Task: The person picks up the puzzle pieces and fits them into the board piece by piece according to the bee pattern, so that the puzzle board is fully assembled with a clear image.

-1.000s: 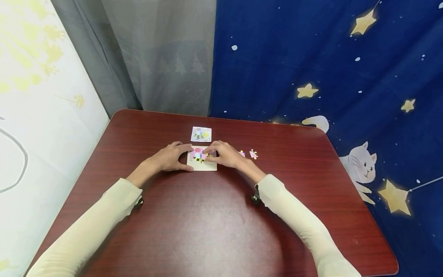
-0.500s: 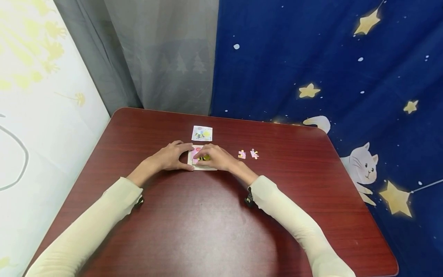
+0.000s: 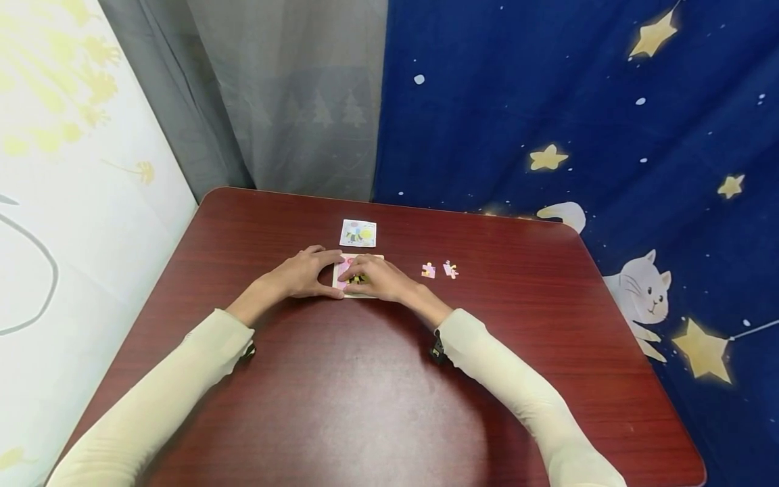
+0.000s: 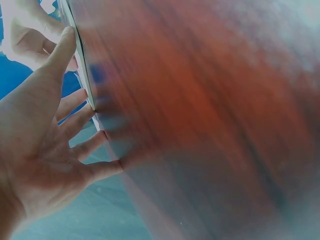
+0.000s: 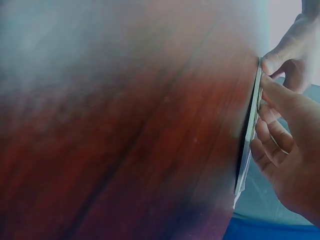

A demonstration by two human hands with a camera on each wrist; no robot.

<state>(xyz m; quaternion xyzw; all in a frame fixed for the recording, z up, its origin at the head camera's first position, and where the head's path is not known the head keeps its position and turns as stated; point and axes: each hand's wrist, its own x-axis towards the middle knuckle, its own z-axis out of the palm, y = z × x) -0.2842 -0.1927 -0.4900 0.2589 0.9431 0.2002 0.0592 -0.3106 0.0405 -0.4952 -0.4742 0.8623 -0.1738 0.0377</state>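
Note:
A small square puzzle board [image 3: 336, 276] with a pale rim and a pink bee picture lies on the table. My left hand [image 3: 302, 275] grips its left side, thumb at the near corner and forefinger at the far one; in the left wrist view the other fingers spread beside the board's edge [image 4: 82, 60]. Over the board's right part lies my right hand [image 3: 380, 279], covering much of the picture. Its thumb and forefinger tips touch the pink pieces, thumb and forefinger apart. The right wrist view gives the board [image 5: 248, 130] edge-on, right fingers loosely bent beside it.
Two loose pink-and-yellow puzzle pieces, one nearer [image 3: 429, 270] and one farther right [image 3: 450, 269], lie beyond the right wrist. Behind the board is a picture card [image 3: 358, 233] with a bee. The dark red table [image 3: 359, 392] backs onto a grey and blue curtain [image 3: 475, 108].
My right hand has moved left and lower over the picture, uncovering the nearer loose piece. In the last half second it has barely moved. The left hand keeps its place at the board.

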